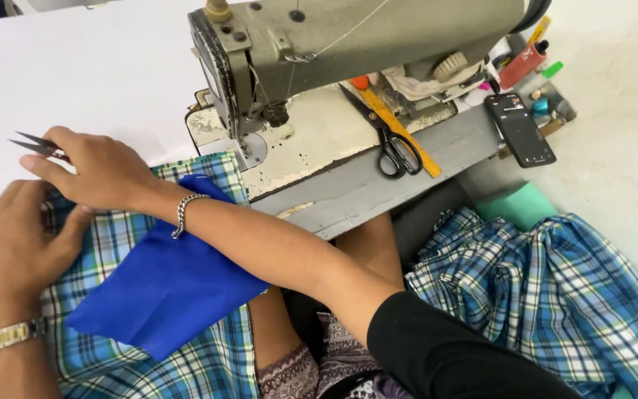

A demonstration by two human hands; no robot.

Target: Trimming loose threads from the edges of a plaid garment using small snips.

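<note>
At the left of the frame the plaid fabric [123,244] lies flat on the table [75,81] under a blue cloth piece [167,284], pinned by the flattened left hand [16,244] so the right hand [97,170], closed around thread snips [35,144], can work its edge beside the sewing machine [319,44].

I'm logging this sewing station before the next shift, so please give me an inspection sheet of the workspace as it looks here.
Surface: white table with a grey sewing machine on a worn bed.
Job's things: blue plaid fabric with a solid blue piece on top; small thread snips.
Clutter: black scissors, yellow ruler, dark phone, small bottles behind the machine.
Hands: right hand holds the snips; left hand presses the plaid fabric.
Cables: nothing seen; only a thread over the machine.
Surroundings: more plaid fabric heaped at right, pale floor.
</note>
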